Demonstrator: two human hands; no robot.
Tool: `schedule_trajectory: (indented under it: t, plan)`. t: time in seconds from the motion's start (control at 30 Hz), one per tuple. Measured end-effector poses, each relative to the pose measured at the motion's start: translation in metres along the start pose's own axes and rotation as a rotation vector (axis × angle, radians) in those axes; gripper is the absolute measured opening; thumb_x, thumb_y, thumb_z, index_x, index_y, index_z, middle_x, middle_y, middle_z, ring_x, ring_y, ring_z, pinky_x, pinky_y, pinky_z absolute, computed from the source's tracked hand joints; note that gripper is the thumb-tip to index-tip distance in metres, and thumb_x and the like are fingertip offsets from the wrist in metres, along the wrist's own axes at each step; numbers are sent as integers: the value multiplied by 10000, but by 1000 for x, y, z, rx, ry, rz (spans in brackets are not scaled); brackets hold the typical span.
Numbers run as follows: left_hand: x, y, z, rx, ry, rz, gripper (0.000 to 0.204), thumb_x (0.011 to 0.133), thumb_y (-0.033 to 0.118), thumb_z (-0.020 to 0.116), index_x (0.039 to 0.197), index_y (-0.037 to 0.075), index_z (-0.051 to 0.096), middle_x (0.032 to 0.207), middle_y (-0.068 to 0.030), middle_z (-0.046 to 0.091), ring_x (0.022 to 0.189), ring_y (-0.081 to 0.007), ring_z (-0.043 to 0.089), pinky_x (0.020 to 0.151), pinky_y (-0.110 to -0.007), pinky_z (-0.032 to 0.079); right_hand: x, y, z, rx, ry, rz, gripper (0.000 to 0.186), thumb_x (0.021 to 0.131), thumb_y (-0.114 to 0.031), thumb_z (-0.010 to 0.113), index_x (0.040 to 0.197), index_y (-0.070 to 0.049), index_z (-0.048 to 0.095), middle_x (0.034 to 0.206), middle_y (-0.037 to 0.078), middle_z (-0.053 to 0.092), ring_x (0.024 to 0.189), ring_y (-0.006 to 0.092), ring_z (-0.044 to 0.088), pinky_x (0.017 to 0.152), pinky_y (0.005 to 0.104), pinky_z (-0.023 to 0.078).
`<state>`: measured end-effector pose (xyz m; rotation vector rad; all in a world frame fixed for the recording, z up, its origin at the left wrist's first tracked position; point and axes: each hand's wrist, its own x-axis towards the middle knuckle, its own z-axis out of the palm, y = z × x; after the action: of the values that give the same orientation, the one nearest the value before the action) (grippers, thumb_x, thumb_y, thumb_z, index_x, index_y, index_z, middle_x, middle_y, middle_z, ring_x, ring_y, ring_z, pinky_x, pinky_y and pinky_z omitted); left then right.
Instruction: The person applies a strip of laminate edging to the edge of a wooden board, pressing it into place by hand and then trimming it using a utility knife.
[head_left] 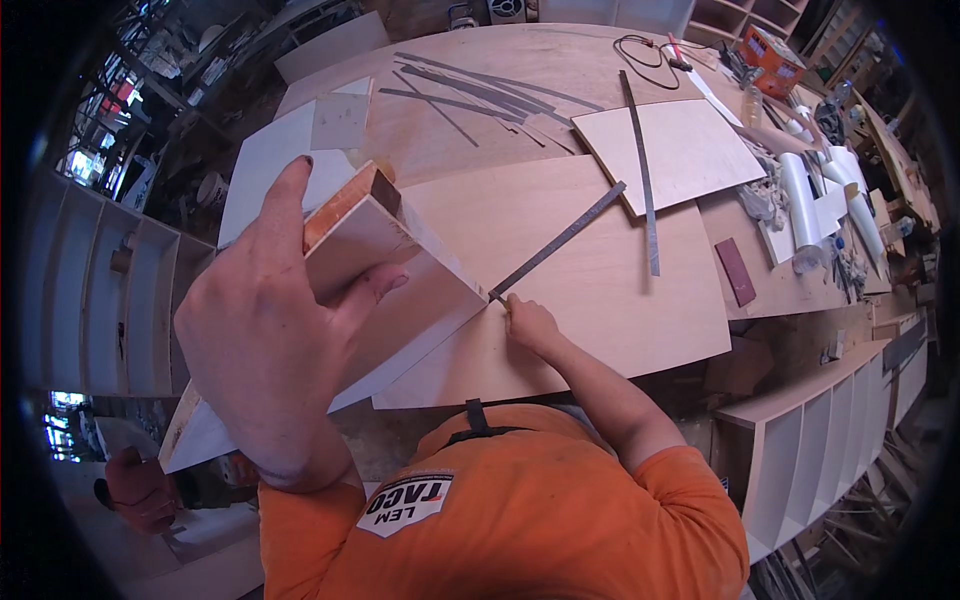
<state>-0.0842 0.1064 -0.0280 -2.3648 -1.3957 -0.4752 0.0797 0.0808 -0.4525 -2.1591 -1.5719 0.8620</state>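
Note:
My left hand (265,325) is raised close to the camera. Its fingers and thumb clasp a wooden block (345,208) with an orange-brown face, a dark end and a pale side. Just behind the block, a white panel (430,305) stands tilted on the table, one corner pointing toward my right hand. At that corner my right hand (530,325) pinches the near end of a dark grey edging strip (560,240). From there the strip runs away to the right across a pale plywood sheet (620,300). Whether the strip touches the panel's corner, I cannot tell.
Another dark strip (641,170) crosses a smaller pale board (690,150). Several loose strips (480,90) lie at the far side. A dark red block (735,272), plastic rolls (800,200) and an orange box (773,60) are at right. Shelf units (100,290) flank the table.

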Motion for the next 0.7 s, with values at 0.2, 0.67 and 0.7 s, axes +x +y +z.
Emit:
schedule_trajectory:
  t: [0.2,0.67,0.7]
  plan:
    - [6,1,1,-28,28,12,878,512,439,877,1278,122,586,959,-142,711,837,-318,701,717,-389,539,5,3,11,-65,-71,-22,224,911,-166,456,1051,9,459,882,258,662,824,425,662,732,521,533]
    - [12,2,7,-72,64,-22,870,481,391,897,1254,126,597,965,-143,710,872,-334,701,734,-402,547,12,-5,11,-142,-93,-23,182,927,-143,406,1000,4,482,874,257,666,807,398,682,695,497,550]
    - [12,2,8,-71,67,-19,870,480,392,897,1252,123,598,964,-142,711,873,-333,701,735,-400,548,13,-4,10,-142,-93,-20,182,927,-143,406,1000,4,482,874,257,666,807,398,682,695,497,550]
